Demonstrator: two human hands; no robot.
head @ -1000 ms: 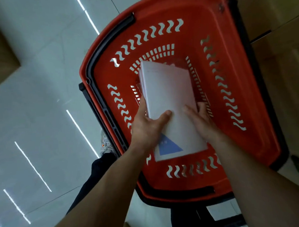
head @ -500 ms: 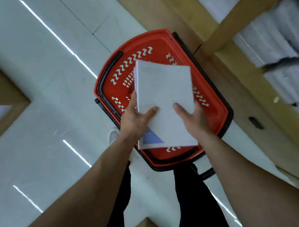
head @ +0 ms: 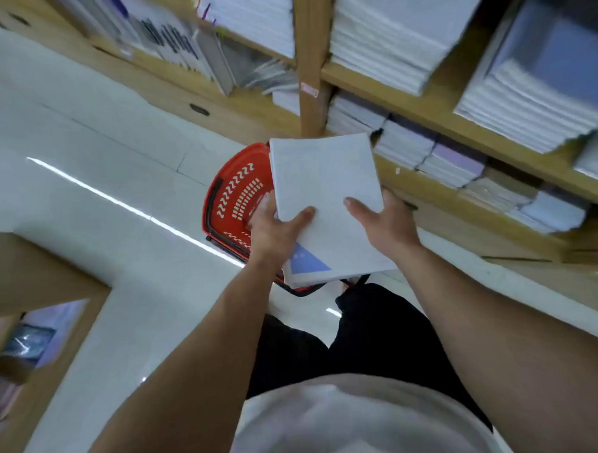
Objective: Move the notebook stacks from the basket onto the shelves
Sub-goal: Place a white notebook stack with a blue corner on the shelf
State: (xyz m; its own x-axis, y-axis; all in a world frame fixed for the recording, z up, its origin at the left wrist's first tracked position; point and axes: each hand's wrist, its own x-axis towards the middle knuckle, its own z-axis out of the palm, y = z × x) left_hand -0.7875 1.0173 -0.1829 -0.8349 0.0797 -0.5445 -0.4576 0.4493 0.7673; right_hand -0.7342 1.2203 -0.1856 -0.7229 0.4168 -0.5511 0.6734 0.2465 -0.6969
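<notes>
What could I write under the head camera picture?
Left hand and right hand hold a notebook stack above the red basket, beside full shelves.

No writing can be read anywhere.
The top cover of the notebook stack (head: 327, 191) bears a blue triangle (head: 309, 263) with pale specks, too blurred to make out. A small pinkish sticker (head: 309, 89) on the wooden shelf upright (head: 306, 37) is just as smeared.

Wht floor (head: 100, 173), blk trousers (head: 381, 335), wht shirt (head: 333, 427)
</notes>
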